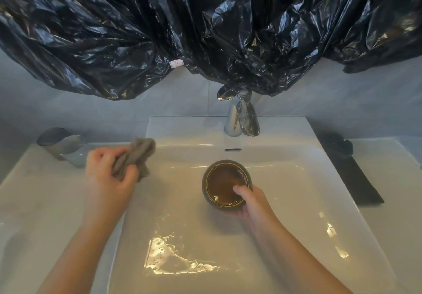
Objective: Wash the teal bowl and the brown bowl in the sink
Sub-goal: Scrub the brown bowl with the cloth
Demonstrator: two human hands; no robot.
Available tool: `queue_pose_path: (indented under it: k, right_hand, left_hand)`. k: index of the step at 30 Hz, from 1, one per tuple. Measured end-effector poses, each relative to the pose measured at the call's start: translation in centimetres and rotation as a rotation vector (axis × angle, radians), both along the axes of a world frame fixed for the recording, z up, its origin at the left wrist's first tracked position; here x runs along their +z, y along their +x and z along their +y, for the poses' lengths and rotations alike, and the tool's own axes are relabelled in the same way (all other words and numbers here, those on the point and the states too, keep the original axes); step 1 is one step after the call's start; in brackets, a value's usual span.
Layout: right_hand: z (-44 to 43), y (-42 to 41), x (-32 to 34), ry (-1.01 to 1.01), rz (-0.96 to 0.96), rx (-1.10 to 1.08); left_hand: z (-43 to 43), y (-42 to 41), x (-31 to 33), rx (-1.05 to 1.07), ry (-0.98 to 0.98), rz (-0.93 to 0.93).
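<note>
Brown bowl in the basin, cloth at the ready.
Right hand (249, 202) grips the brown bowl (226, 183) by its near rim, thumb inside, low in the sink (296, 179); left hand (107, 175) clutches a bunched grey cloth (134, 156) over the sink's left edge.

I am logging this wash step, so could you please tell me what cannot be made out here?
Head view only:
Teal bowl: not in view anywhere.
Tap: top hidden by the black plastic sheet.
Brown bowl: near rim covered by the right hand.
Cloth: partly hidden inside the left hand.
Dark item right of the sink: too blurred to identify.
</note>
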State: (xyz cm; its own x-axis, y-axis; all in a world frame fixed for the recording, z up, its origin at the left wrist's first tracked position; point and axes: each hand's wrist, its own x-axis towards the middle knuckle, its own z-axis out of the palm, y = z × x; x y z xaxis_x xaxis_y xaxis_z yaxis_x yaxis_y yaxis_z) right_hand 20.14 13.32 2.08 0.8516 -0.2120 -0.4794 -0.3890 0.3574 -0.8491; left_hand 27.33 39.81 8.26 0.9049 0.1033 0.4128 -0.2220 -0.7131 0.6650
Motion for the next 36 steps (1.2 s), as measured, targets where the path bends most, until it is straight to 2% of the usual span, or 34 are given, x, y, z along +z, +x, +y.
queue_pose_path:
  k: [3, 6, 8, 11, 15, 17, 21, 23, 25, 28, 30, 33, 34, 36]
  right_hand:
    - [-1.1, 0.2, 1.2, -0.132, -0.009, 0.069]
    - [-2.5, 0.4, 1.8, -0.256, -0.039, 0.082]
    - [-3.4, 0.6, 1.9, -0.321, -0.046, 0.071]
    - [-4.2, 1.3, 2.1, -0.358, -0.066, 0.078]
    - [-5.1, 2.4, 2.4, -0.300, -0.070, 0.107]
    - [-5.7, 2.7, 2.1, -0.289, -0.051, 0.104]
    - [-6.3, 2.8, 1.5, -0.264, -0.012, 0.104]
    - [-6.3, 2.9, 1.3, -0.301, -0.002, 0.114]
    - [-6.2, 2.9, 1.1, -0.342, 0.012, 0.134]
    - [-5.8, 3.0, 0.8, -0.350, 0.048, 0.160]
    - [-5.7, 3.1, 0.7, -0.359, 0.064, 0.163]
    - [-6.1, 3.3, 1.0, -0.366, 0.055, 0.154]
    - [-6.2, 3.5, 1.2, -0.364, 0.051, 0.148]
    - [-6.3, 3.8, 1.4, -0.361, 0.041, 0.143]
  left_hand:
    - [-4.3, -1.7, 1.8, -0.190, 0.076, -0.035]
    - [-7.2, -2.2, 1.5, -0.227, 0.196, 0.019]
    - [-8.8, -2.1, 1.0, -0.301, 0.221, -0.018]
    - [-11.7, -2.4, 0.0, -0.462, 0.138, -0.047]
    - [-14.4, -3.0, -2.2, -0.677, -0.022, 0.059]
    - [-14.5, -2.6, -3.4, -0.721, 0.073, 0.072]
    - [-14.6, -1.0, -4.5, -0.768, 0.403, -0.144]
    - [-15.0, -0.4, -4.6, -0.746, 0.476, -0.170]
    - [-15.6, -0.2, -4.6, -0.667, 0.457, -0.131]
    - [-16.4, -0.2, -4.8, -0.530, 0.413, -0.166]
    - [-16.3, -0.5, -4.5, -0.441, 0.262, -0.144]
    - [-15.9, -1.1, -3.5, -0.292, -0.063, 0.019]
    - [-16.0, -1.0, -3.5, -0.275, -0.108, 0.058]
    - [-16.0, -0.9, -3.6, -0.383, 0.010, 0.005]
